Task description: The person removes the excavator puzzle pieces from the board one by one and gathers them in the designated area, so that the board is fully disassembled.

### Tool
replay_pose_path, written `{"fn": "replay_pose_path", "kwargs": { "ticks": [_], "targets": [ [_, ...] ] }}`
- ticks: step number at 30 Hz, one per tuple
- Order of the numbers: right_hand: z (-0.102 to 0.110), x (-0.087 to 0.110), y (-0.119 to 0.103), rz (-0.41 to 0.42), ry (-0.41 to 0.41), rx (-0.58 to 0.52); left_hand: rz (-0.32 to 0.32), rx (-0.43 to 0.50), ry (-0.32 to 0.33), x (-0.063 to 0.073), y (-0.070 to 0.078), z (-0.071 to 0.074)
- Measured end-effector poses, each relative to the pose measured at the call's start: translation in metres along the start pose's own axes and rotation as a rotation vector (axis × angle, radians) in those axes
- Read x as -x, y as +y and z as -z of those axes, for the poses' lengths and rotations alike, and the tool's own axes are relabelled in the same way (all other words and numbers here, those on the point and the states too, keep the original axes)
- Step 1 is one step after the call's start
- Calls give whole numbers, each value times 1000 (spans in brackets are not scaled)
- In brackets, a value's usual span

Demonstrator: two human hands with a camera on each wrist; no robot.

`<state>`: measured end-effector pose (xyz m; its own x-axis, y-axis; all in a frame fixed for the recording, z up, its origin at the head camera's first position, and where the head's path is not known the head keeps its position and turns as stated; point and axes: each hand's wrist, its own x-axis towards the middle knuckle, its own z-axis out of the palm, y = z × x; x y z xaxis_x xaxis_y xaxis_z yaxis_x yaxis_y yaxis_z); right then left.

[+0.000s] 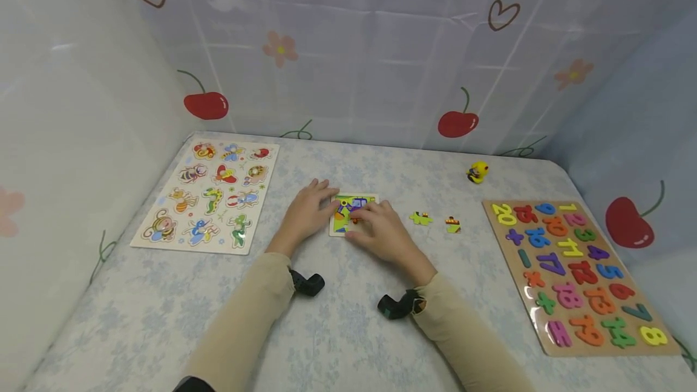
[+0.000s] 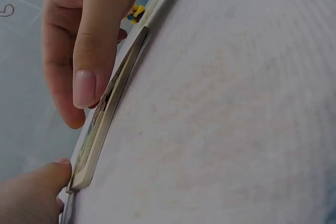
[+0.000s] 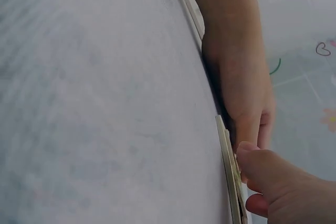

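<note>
A small wooden puzzle board (image 1: 356,199) with a vehicle picture lies flat between my hands. My left hand (image 1: 306,215) rests at its left side, fingers stretched out and thumb touching the edge. Over the right part of the board, my right hand (image 1: 385,236) has its fingers bent, the fingertips at the picture beside an orange patch. Whether those fingertips pinch a piece or only touch the picture is hidden. In the left wrist view, the right thumb (image 2: 86,80) points down over the board. A yellow-green puzzle piece (image 1: 420,218) and a checkered puzzle piece (image 1: 453,225) lie to the right.
An insect picture board (image 1: 190,241) lies at the left of the table. A brown number board (image 1: 550,340) with colourful numerals lies at the right. A small yellow toy (image 1: 477,172) stands near the back edge. Curtains hang behind.
</note>
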<state>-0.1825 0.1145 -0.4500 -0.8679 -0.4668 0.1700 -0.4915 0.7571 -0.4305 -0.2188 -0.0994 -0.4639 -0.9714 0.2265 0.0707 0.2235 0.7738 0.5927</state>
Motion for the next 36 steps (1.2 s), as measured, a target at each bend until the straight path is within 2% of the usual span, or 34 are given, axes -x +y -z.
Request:
{"fn": "replay_pose_path", "kwargs": {
  "ticks": [13,22,29,36],
  "targets": [
    [-2,-5,-6,48,2,59,21,-4,45,-2,4,0],
    [-1,-5,-4,161,12,131,25,11,57,-3,4,0],
    [0,-6,-1,222,18,119,29,8,57,-3,3,0],
    [-1,-3,0,245,10,71,21,-2,57,-1,3,-1]
  ]
}}
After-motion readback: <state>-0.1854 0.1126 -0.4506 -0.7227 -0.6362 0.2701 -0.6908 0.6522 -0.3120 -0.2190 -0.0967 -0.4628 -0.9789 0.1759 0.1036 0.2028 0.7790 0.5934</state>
